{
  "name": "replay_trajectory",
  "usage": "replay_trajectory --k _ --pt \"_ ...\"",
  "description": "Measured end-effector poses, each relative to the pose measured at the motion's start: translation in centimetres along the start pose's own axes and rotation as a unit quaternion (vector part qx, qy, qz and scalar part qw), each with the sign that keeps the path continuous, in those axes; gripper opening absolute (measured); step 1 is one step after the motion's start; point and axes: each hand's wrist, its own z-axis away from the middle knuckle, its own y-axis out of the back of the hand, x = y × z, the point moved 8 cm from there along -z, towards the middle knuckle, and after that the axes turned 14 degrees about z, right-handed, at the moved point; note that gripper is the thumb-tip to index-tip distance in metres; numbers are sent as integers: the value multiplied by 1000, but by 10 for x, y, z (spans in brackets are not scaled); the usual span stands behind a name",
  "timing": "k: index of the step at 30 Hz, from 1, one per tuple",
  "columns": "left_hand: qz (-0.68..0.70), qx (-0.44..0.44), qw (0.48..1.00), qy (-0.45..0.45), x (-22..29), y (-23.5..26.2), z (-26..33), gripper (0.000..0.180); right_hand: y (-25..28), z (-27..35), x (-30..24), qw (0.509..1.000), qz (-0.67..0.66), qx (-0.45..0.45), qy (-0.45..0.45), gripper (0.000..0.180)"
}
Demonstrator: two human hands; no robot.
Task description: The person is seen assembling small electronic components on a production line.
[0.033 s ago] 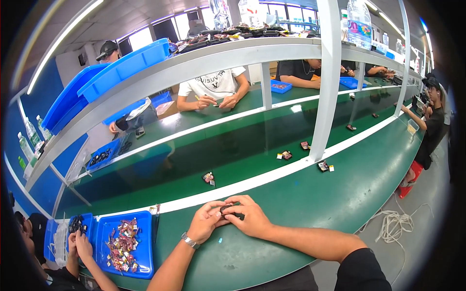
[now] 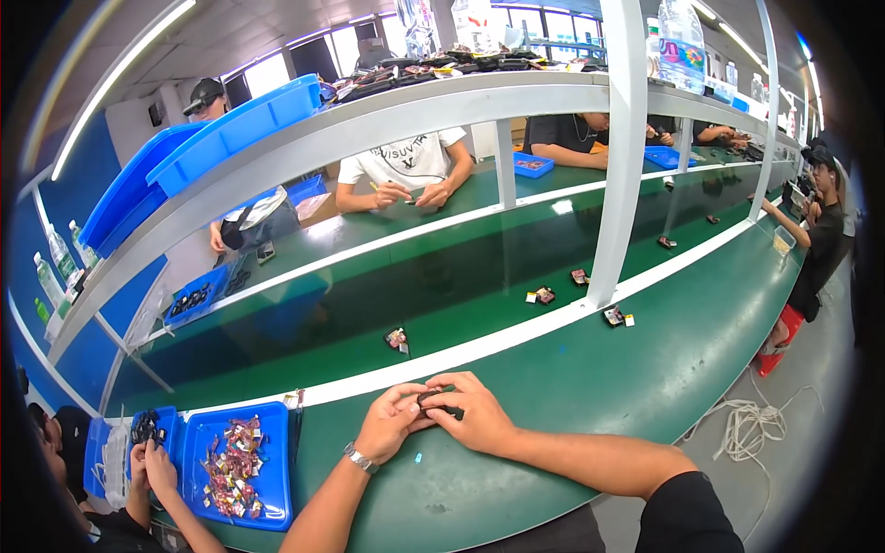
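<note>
The green surface (image 2: 590, 387) looks smooth and faintly glossy; the blue tray (image 2: 277, 479) is shiny plastic (likewise the bins overhead), and the wristwatch (image 2: 359, 457) gleams like metal.

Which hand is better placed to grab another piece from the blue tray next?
Left, probably. The left hand sits nearer the blue tray of small parts at lower left; the right hand lies farther away. Both pinch the small dark part.

A small dark part (image 2: 433, 402) sits pinched between the fingertips of both hands, just above the green counter (image 2: 590, 387) near its white front stripe; mostly hidden by fingers, only a black sliver shows; its shape and tilt cannot be told.
</note>
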Motion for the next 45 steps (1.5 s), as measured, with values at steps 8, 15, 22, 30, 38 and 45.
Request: replay_trajectory --k 8,15,22,30,38,45 --pt "-17 1 1000 -15 -3 4 0 24 2 1 -7 999 -5 27 19 18" --pt "-3 -21 999 -48 -2 2 -1 23 10 -1 -19 996 1 48 70 18" --pt "-12 14 999 -44 -2 2 -1 25 11 0 -22 995 44 41 81 20" --pt "-7 21 999 -30 -1 -1 -2 27 17 -5 -23 986 92 93 106 16" --pt "10 25 999 -29 -2 4 0 29 18 -2 -31 979 129 100 120 10" --pt "20 30 999 -16 -4 -2 -3 25 15 -2 -23 982 140 83 97 10"
